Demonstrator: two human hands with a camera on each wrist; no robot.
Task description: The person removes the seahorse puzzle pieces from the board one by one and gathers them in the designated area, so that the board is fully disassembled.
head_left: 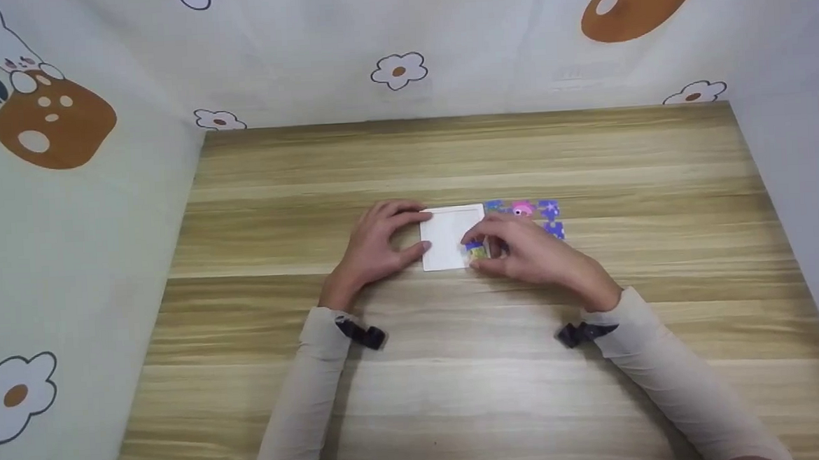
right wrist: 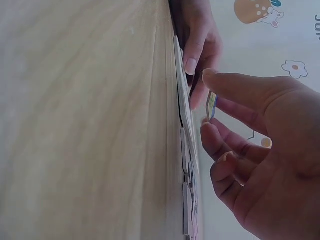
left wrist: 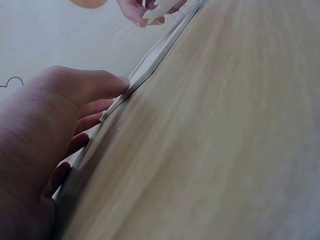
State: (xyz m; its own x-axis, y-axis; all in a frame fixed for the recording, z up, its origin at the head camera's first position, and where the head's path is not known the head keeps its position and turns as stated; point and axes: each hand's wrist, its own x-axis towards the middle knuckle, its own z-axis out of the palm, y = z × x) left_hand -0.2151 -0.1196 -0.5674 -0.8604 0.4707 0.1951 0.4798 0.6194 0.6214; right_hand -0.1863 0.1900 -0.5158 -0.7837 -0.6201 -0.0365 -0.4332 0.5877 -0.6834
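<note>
A white puzzle frame (head_left: 446, 241) lies flat near the middle of the table, its bare inside showing. My left hand (head_left: 375, 244) is at its left side; thumb and fingertips touch the edge with the fingers spread apart. Between thumb and fingers my right hand (head_left: 533, 250) pinches a puzzle piece (head_left: 477, 252) with a blue and yellow-green print, over the frame's right part. From the right wrist view the piece (right wrist: 212, 105) is tilted on edge, raised above the frame. Several loose puzzle pieces (head_left: 550, 210) lie right of the frame, partly hidden by the right hand.
The wooden table (head_left: 460, 395) reaches back to a pale cloth wall (head_left: 302, 60) printed with flowers, rabbits and orange fruit. Similar cloth stands at the left and right. A pink piece (head_left: 523, 210) lies among the loose ones. Black straps (head_left: 362, 333) are on both wrists.
</note>
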